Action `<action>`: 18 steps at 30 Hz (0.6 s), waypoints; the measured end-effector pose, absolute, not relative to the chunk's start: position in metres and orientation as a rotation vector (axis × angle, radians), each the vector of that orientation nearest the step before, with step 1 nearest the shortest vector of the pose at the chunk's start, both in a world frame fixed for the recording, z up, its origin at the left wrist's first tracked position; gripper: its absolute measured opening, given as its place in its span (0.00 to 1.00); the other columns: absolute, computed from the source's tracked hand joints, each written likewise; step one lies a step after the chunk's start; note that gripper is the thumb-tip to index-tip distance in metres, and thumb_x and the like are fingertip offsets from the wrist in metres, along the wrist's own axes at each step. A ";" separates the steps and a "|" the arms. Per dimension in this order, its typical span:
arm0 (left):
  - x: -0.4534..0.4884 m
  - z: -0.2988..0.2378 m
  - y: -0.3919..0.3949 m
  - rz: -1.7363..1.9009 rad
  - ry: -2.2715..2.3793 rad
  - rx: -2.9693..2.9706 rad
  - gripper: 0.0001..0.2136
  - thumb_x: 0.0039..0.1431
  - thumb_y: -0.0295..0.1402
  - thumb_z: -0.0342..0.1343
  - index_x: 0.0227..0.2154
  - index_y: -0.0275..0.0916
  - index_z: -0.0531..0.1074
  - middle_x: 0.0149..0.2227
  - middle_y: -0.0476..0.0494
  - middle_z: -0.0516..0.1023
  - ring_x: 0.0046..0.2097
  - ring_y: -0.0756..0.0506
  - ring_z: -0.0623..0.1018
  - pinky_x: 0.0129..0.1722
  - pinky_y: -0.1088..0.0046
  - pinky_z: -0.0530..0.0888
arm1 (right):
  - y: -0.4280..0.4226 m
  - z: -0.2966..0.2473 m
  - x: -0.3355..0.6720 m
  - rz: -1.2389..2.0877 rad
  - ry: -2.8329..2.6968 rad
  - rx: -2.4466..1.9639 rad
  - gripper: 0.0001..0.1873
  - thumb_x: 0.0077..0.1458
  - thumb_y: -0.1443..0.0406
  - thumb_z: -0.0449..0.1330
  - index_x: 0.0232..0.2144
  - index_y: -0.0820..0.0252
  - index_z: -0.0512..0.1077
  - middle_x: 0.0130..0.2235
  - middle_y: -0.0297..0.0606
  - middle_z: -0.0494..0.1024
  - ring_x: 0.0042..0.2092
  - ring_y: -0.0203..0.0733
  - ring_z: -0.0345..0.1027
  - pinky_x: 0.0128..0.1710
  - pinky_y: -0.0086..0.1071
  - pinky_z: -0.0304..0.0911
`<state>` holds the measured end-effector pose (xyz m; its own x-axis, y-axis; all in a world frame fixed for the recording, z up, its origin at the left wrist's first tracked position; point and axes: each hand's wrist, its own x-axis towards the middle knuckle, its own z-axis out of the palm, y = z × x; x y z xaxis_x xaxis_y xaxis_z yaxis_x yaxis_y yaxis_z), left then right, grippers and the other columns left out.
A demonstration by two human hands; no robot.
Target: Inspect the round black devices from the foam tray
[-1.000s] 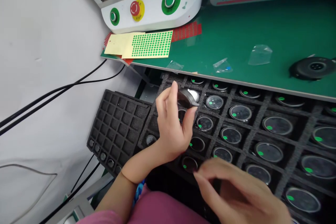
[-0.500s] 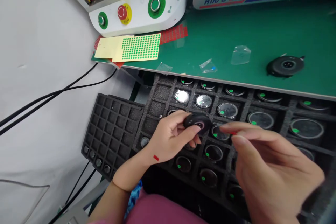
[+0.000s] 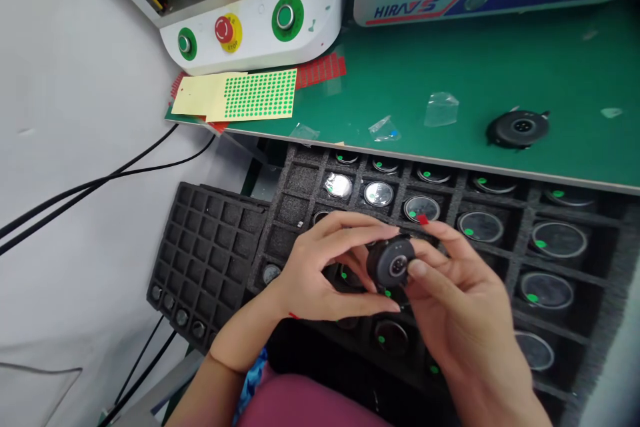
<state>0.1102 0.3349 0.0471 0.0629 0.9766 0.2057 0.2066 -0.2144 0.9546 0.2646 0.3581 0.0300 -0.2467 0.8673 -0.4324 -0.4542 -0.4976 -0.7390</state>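
The small round black puck-shaped part (image 3: 391, 263), with a paler circular centre facing up, sits between both hands just above the black foam tray (image 3: 505, 210), below the edge of the green tabletop (image 3: 450, 67). That tray is divided into square cells, and most cells hold a round glass-faced disc (image 3: 481, 226), many marked with a green dot; two cells near the top left hold shinier silver discs (image 3: 339, 185). A second black foam tray with smaller cells (image 3: 210, 247) lies to the left, mostly bare, with small round pieces along its lower edge. The left hand (image 3: 320, 270) has its grip closed on the part, thumb below and fingers curled over it. The right hand (image 3: 460, 307) pinches its right side, thumb tip on the face, with a small red sticker (image 3: 423, 219) on a fingertip. A similar black round part (image 3: 517, 128) rests on the tabletop.
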 end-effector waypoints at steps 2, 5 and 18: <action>0.108 0.044 0.337 1.248 1.224 1.706 0.27 0.50 0.38 0.67 0.54 0.44 0.70 0.51 0.38 0.75 0.42 0.47 0.80 0.34 0.75 0.81 | 0.356 0.032 0.263 1.974 -0.555 -1.023 0.22 0.44 0.59 0.72 0.41 0.50 0.69 0.29 0.30 0.79 0.24 0.37 0.72 0.22 0.28 0.69; 0.107 0.040 0.340 1.344 1.152 1.803 0.29 0.51 0.40 0.66 0.56 0.44 0.68 0.50 0.38 0.78 0.46 0.43 0.80 0.37 0.72 0.81 | 0.355 0.034 0.261 2.064 -0.520 -0.994 0.21 0.44 0.58 0.72 0.40 0.52 0.71 0.26 0.30 0.77 0.20 0.34 0.68 0.17 0.25 0.63; 0.105 0.042 0.327 1.205 0.944 1.419 0.27 0.54 0.38 0.64 0.56 0.46 0.64 0.54 0.38 0.75 0.49 0.41 0.80 0.43 0.66 0.82 | 0.352 0.061 0.275 2.033 -0.733 -0.970 0.10 0.50 0.59 0.68 0.22 0.54 0.73 0.13 0.30 0.70 0.11 0.34 0.58 0.09 0.24 0.53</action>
